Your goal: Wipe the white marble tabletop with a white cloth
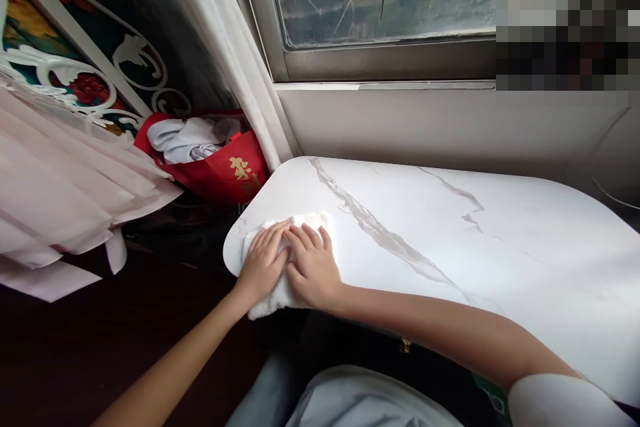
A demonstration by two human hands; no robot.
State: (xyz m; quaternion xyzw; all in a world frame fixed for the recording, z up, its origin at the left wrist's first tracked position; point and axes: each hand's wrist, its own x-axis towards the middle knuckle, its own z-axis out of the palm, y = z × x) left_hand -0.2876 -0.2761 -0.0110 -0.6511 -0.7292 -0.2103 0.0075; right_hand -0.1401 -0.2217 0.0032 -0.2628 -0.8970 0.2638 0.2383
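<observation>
A white marble-patterned table [390,200] stretches from the middle to the right. On its left end lies a white cloth [285,293], part of which hangs over the near edge. My left hand [263,263] lies flat on the cloth with its fingers spread a little. Beside it, my right hand [314,267] presses on the cloth too, fingers apart. The two hands touch or nearly touch at the fingertips and thumbs. Both palms hide the middle of the cloth.
Behind the table are a wall [400,120] and a window [390,0]. A red bag [220,173] with pale fabric stands beyond the left end, next to a white curtain [215,27]. Pink fabric [65,180] hangs at the far left.
</observation>
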